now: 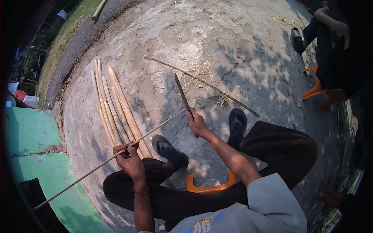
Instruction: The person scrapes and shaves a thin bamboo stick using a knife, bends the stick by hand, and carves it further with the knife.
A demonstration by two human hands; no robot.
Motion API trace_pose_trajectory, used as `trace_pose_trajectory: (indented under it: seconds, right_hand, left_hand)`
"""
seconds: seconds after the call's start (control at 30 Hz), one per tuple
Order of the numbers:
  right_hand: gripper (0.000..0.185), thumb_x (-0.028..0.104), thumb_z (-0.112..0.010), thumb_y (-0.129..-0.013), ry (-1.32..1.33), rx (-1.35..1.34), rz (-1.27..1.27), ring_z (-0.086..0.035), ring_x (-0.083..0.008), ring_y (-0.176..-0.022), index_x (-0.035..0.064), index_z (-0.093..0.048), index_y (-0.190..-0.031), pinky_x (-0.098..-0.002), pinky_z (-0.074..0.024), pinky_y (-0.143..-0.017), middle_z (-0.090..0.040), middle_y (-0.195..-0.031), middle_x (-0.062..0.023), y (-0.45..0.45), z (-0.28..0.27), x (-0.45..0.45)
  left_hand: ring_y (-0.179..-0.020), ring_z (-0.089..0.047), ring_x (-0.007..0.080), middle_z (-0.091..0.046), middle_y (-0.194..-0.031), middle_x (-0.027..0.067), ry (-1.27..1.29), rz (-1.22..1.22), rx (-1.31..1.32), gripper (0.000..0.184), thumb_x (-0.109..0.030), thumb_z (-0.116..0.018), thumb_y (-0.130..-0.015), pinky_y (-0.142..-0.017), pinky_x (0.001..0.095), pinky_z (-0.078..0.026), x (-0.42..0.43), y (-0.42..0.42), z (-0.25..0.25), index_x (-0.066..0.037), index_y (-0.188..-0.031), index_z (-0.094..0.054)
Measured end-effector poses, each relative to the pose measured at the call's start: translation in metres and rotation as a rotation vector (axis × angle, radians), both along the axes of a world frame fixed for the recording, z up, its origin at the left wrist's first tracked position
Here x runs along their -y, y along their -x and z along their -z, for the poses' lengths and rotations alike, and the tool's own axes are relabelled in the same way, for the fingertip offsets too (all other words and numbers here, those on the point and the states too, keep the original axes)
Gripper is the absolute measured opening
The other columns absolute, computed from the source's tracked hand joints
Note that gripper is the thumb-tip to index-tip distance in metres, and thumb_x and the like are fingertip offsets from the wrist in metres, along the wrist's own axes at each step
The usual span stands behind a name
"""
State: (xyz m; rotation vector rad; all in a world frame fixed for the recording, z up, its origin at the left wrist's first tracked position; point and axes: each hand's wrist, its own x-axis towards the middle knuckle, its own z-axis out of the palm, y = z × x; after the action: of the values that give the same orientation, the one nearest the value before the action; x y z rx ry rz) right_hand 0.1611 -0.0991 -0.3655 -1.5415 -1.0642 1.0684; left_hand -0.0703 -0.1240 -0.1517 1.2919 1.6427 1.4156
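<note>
My left hand (130, 160) is closed around a long, thin bamboo strip (83, 176), which slants from the lower left up toward the middle of the head view. My right hand (197, 123) grips a machete (182, 92) by its handle, the dark blade pointing up and away from me. The far end of the strip lies close to the machete's handle; whether they touch I cannot tell. Just beyond my left hand, several bamboo poles (120, 97) lie side by side on the ground. Pale shavings (200, 70) are scattered past the blade.
A thin dark stick (202, 80) lies across the ground ahead. Between my legs shows an orange stool (210, 189). At the right, another person (330, 46) sits on an orange stool (314, 91). A green-painted ledge (35, 130) borders the left side.
</note>
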Motion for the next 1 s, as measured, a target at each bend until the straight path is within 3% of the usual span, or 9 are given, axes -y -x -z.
trace_pose_trajectory:
  seconds: [0.13,0.2,0.33,0.57,0.67,0.8,0.9,0.93,1.0]
  right_hand:
    - [0.039,0.033,-0.058,-0.101,0.043,-0.001,-0.089,-0.068,-0.0371,-0.075,0.0046,-0.061,-0.127,-0.0456,-0.0508,-0.070,-0.066,-0.079,-0.0209,0.011,0.002,0.005]
    - [0.038,0.032,-0.057,-0.101,0.004,-0.009,-0.085,-0.068,-0.0405,-0.078,0.0047,-0.060,-0.127,-0.0473,-0.0507,-0.071,-0.066,-0.082,-0.0225,0.014,-0.001,0.012]
    - [0.034,0.029,-0.053,-0.103,-0.081,0.026,-0.077,-0.065,-0.0485,-0.088,0.0055,-0.056,-0.127,-0.0526,-0.0500,-0.073,-0.067,-0.088,-0.0257,0.007,-0.001,0.028]
    - [0.028,0.030,-0.051,-0.104,-0.108,0.125,-0.125,-0.064,-0.0501,-0.089,0.0052,-0.055,-0.117,-0.0558,-0.0484,-0.072,-0.067,-0.089,-0.0272,-0.019,0.021,0.049]
    - [0.029,0.032,-0.050,-0.105,0.012,0.201,-0.196,-0.064,-0.0498,-0.088,0.0051,-0.055,-0.114,-0.0556,-0.0483,-0.071,-0.067,-0.090,-0.0274,-0.036,0.026,0.052]
    - [0.029,0.032,-0.049,-0.105,0.096,0.260,-0.197,-0.063,-0.0501,-0.087,0.0050,-0.053,-0.112,-0.0553,-0.0483,-0.071,-0.066,-0.087,-0.0265,-0.057,0.039,0.064]
    - [0.027,0.031,-0.048,-0.105,0.094,0.288,-0.230,-0.062,-0.0509,-0.087,0.0045,-0.051,-0.111,-0.0564,-0.0479,-0.071,-0.065,-0.087,-0.0268,-0.055,0.044,0.067]
    - [0.025,0.029,-0.047,-0.105,0.053,0.288,-0.250,-0.062,-0.0513,-0.087,0.0043,-0.049,-0.112,-0.0575,-0.0476,-0.072,-0.065,-0.087,-0.0269,-0.051,0.045,0.070]
    - [0.024,0.026,-0.047,-0.105,-0.020,0.270,-0.232,-0.061,-0.0512,-0.086,0.0044,-0.049,-0.114,-0.0569,-0.0469,-0.072,-0.064,-0.087,-0.0273,-0.031,0.051,0.069]
  left_hand:
    - [-0.102,-0.067,0.0238,-0.061,-0.105,0.0153,-0.098,0.182,-0.065,0.010,0.003,-0.052,-0.095,-0.095,0.0378,-0.056,0.006,0.005,0.002,-0.001,-0.103,-0.047]
    - [-0.103,-0.067,0.0244,-0.059,-0.104,0.0129,-0.122,0.369,-0.114,0.004,-0.001,-0.050,-0.100,-0.097,0.0415,-0.057,0.013,0.003,-0.004,-0.001,-0.102,-0.047]
    - [-0.105,-0.066,0.0240,-0.060,-0.106,0.0144,-0.066,0.441,-0.067,0.007,-0.006,-0.051,-0.101,-0.100,0.0413,-0.054,0.023,0.001,-0.002,-0.002,-0.107,-0.049]
    - [-0.109,-0.066,0.0240,-0.063,-0.113,0.0155,0.012,0.467,-0.147,0.012,-0.001,-0.052,-0.100,-0.099,0.0387,-0.054,0.022,-0.008,-0.008,-0.001,-0.113,-0.053]
    - [-0.111,-0.068,0.0287,-0.067,-0.111,0.0172,0.076,0.666,-0.350,0.011,0.008,-0.054,-0.097,-0.099,0.0395,-0.054,0.024,-0.018,-0.031,0.002,-0.105,-0.058]
    - [-0.111,-0.068,0.0306,-0.068,-0.110,0.0176,0.039,0.789,-0.272,0.010,0.005,-0.060,-0.096,-0.098,0.0400,-0.054,0.029,-0.019,-0.026,0.003,-0.106,-0.062]
    - [-0.112,-0.068,0.0313,-0.067,-0.111,0.0187,-0.146,0.711,-0.417,0.010,0.004,-0.058,-0.097,-0.099,0.0401,-0.054,0.028,-0.023,-0.024,0.003,-0.106,-0.062]
    - [-0.102,-0.072,0.0281,-0.070,-0.104,0.0191,-0.166,0.587,-0.426,0.010,0.007,-0.059,-0.096,-0.088,0.0344,-0.058,0.030,-0.024,-0.014,0.003,-0.105,-0.060]
    - [-0.102,-0.072,0.0279,-0.070,-0.104,0.0197,-0.160,0.538,-0.399,0.009,0.005,-0.059,-0.097,-0.088,0.0345,-0.058,0.032,-0.025,-0.010,0.004,-0.106,-0.060]
